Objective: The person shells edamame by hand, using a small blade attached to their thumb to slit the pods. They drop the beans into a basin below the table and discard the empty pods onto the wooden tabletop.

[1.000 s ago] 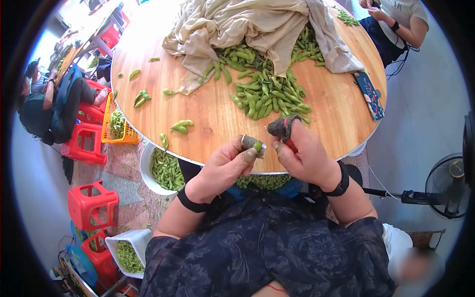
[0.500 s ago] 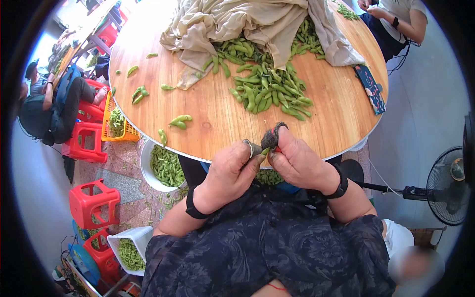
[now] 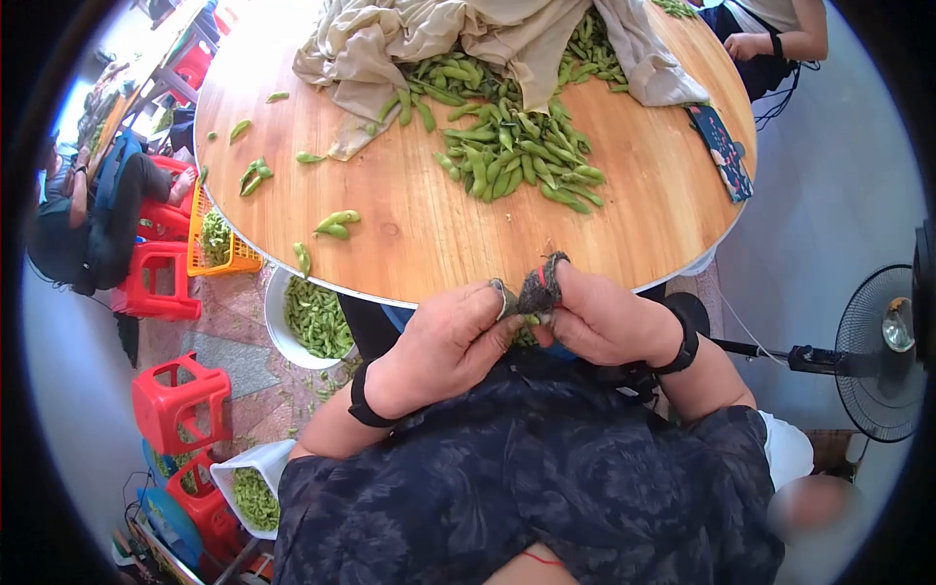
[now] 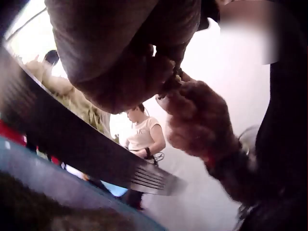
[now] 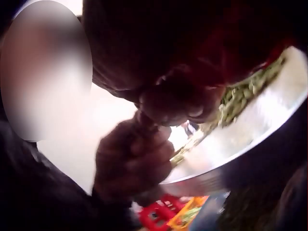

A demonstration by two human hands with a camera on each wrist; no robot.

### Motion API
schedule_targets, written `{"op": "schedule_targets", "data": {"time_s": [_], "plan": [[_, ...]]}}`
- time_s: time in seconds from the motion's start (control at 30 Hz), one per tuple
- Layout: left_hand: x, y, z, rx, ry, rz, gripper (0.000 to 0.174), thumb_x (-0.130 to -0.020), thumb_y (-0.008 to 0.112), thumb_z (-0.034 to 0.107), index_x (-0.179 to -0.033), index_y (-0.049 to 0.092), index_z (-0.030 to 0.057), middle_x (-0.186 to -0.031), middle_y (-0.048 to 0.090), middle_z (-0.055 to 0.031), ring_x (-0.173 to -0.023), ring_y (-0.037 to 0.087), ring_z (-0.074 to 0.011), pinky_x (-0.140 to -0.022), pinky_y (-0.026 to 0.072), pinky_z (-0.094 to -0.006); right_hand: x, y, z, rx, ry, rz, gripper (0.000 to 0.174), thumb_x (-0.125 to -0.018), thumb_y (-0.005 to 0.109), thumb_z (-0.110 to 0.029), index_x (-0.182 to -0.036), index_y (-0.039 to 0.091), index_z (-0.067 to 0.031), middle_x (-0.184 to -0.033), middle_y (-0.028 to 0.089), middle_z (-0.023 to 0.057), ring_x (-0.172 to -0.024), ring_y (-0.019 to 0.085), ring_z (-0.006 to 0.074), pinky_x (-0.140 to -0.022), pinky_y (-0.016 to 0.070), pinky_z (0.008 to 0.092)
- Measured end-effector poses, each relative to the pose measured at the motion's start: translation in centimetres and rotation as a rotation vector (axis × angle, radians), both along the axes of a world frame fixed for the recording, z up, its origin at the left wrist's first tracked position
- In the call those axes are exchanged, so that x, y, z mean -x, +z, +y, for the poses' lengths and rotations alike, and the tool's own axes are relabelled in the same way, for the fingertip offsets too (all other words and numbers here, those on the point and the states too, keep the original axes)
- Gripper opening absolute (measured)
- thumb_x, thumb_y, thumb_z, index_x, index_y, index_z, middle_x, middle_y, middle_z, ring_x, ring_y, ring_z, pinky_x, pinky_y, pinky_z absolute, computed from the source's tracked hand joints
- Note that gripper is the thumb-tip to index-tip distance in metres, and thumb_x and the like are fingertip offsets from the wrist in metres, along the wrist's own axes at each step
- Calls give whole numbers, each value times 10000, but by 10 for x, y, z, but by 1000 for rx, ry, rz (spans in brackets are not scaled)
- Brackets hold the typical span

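Observation:
My left hand and right hand meet at the near edge of the round wooden table. Between their fingertips a green soybean pod shows, mostly hidden. The left thumb and index finger pinch one end of it, and the right fingers grip the other. A grey-green wrap covers the left index finger; a dark knitted cover with a red band sits on a right finger. Both wrist views show the hands touching, too dark to make out the pod. Ahead lies a heap of soybean pods.
A beige cloth drapes over the heap's back. Loose pods lie leftward; a dark patterned case lies at the right edge. Below left are a white bucket, a yellow basket and red stools. A fan stands right.
My right hand has come in to meet the left at the pod, and both hands have sunk to just below the table edge. The head view has shifted slightly.

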State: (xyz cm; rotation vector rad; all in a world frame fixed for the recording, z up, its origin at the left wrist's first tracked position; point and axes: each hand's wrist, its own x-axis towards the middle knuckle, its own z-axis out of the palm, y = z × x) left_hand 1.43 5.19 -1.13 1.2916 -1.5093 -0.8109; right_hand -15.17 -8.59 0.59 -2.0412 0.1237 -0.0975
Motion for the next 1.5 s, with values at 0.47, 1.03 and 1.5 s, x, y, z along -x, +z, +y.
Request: {"op": "schedule_targets", "data": {"time_s": [0.47, 1.03, 1.5], "plan": [[-9, 6, 11, 205, -5, -488, 171, -708, 656, 52, -776, 500, 45, -711, 465, -97, -675, 524, -288, -603, 439, -381, -14, 24, 5, -703, -61, 493, 187, -845, 538, -73, -989, 419, -67, -748, 574, 43, -489, 513, 94, -416, 395, 242], [-85, -4, 82, 40, 960, -291, 379, -900, 552, 59, -1272, 493, 14, -913, 531, -15, -708, 458, -63, -611, 383, -201, -109, -1, -42, 872, -398, -67, 183, -814, 547, -92, -954, 451, -24, -791, 578, 184, -667, 609, 362, -568, 502, 419], [-13, -9, 3, -532, -108, 884, 390, -1001, 373, 403, -1051, 552, 60, -761, 552, 18, -643, 463, -62, -580, 359, -198, -33, 12, 14, 498, -220, -194, 261, -744, 644, -65, -997, 610, -11, -683, 592, 134, -548, 585, 298, -486, 466, 353]]}}
